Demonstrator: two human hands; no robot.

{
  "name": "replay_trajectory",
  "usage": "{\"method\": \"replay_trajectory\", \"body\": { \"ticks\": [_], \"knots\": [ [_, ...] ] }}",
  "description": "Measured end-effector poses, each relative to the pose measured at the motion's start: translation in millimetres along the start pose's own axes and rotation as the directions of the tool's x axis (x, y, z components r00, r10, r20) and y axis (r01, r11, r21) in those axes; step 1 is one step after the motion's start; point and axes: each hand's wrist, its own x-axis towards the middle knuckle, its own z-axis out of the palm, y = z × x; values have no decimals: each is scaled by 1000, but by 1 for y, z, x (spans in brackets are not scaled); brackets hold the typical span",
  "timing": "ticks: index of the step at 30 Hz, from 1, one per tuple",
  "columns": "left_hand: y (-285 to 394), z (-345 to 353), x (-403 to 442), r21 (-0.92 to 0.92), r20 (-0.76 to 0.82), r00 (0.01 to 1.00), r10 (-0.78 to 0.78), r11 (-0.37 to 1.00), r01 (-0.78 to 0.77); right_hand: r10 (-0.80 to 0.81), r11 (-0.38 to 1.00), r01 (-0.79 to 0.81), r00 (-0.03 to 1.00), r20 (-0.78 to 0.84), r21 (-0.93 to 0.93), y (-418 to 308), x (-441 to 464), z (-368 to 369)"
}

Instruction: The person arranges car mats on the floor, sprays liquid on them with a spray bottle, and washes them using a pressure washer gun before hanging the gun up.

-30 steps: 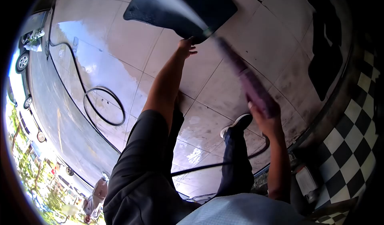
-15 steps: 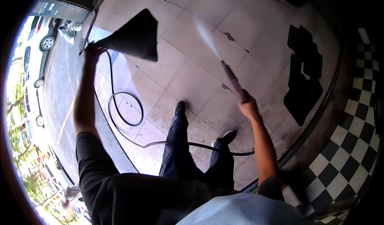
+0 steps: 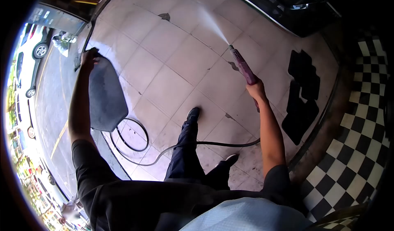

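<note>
My left hand (image 3: 89, 58) grips the upper edge of a dark car floor mat (image 3: 107, 93), which hangs broad side toward me at the left. Out in front at the right, my right hand (image 3: 256, 89) is wrapped round a reddish pressure washer gun (image 3: 243, 66). A white fan of water spray (image 3: 215, 26) leaves its nozzle, pointing up and left over the tiles. From the right arm's side a black hose (image 3: 197, 143) runs across in front of my legs and loops on the floor at the left, partly behind the mat.
More dark mats (image 3: 301, 108) lie on the tiled floor (image 3: 164, 67) at the right. A dark vehicle (image 3: 295, 9) stands at the far right. A checkered tile surface (image 3: 349, 149) borders the right side. Parked white cars (image 3: 39, 50) line the road at the left.
The mat has swung from sticking out rightward to hanging down toward me, its broad face now showing. The gun has risen slightly and still sprays. More of the dark vehicle shows.
</note>
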Motion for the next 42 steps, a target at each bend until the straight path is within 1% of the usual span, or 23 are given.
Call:
{"method": "replay_trajectory", "body": {
  "ticks": [3, 5, 7, 8, 10, 13, 14, 15, 16, 17, 18, 19, 21, 22, 24, 25, 27, 31, 33, 36, 37, 39, 42],
  "knots": [
    [27, 106, 93, 324, 119, 993, -16, 946, -23, 121, 993, -121, 992, -33, 3, 9, -1, -16],
    [44, 208, 138, 547, 310, 934, 180, 770, -330, 109, 994, -109, 994, -17, 2, 20, -6, -25],
    [54, 328, 103, 579, 5, 996, 94, 811, -79, 57, 997, -55, 997, -56, 51, 54, -25, -31],
    [-23, 419, 99, 292, 267, 954, 136, 932, -214, 128, 990, -124, 990, -57, 70, 72, -29, -34],
    [-158, 593, 81, -345, 731, 656, 189, 931, 116, 270, 961, -257, 954, -132, 107, 100, -41, -39],
    [-110, 562, -229, 265, 897, 346, -274, 961, 76, 519, 829, -475, 850, -89, 295, 172, -68, -57],
    [-208, 580, -264, 324, 916, 352, -191, 870, -371, 599, 754, -515, 794, -105, 407, 192, -84, -70],
    [-165, 525, -310, 237, 952, 291, -98, 837, -493, 671, 667, -535, 734, -105, 518, 213, -102, -82],
    [-269, 513, -317, -25, 953, 238, 189, 828, -561, 724, 593, -553, 684, -88, 585, 248, -121, -96],
    [-230, 463, -330, 198, 914, 404, 22, 846, -495, 770, 547, -580, 631, -92, 603, 266, -144, -116],
    [-279, 424, -325, 505, 773, 569, -279, 814, -287, 828, 470, -587, 552, -98, 660, 281, -166, -136],
    [-294, 371, -317, 684, 677, 629, -382, 641, -348, 844, 440, -588, 528, -90, 679, 342, -187, -135],
    [-392, 286, -330, 807, 506, 499, -703, 591, 15, 905, 236, -498, 425, -2, 835, 376, -219, -166],
    [-353, 266, -356, 767, 522, 353, -776, 609, 204, 922, 187, -470, 387, 11, 863, 407, -229, -176],
    [-318, 277, -401, 742, 396, 522, -756, 598, 303, 945, 162, -452, 326, -6, 877, 442, -238, -201],
    [-312, 283, -402, 785, 417, 450, -790, 562, 260, 943, 187, -458, 333, -27, 869, 475, -241, -204],
    [-271, 296, -437, 772, 557, 731, -395, 571, -279, 942, 224, -466, 328, -69, 856, 539, -260, -203],
    [-146, 352, -497, 836, 391, 790, -472, 541, -91, 962, 188, -610, 271, -21, 770, 557, -279, -248],
    [-126, 363, -513, 750, 553, 800, -235, 558, -355, 966, 180, -588, 257, -29, 789, 564, -290, -262],
    [-93, 398, -531, 823, 457, 795, -400, 528, -207, 968, 214, -551, 232, -97, 807, 578, -292, -284],
    [-79, 411, -542, 785, 520, 792, -321, 546, -293, 967, 228, -539, 223, -123, 811, 581, -291, -289],
    [-86, 420, -540, 791, 506, 804, -312, 539, -289, 929, 291, -596, 363, -72, 748, 581, -283, -298],
    [-80, 431, -539, 748, 586, 776, -233, 522, -409, 908, 339, -582, 408, -95, 739, 563, -252, -297]
  ]
}}
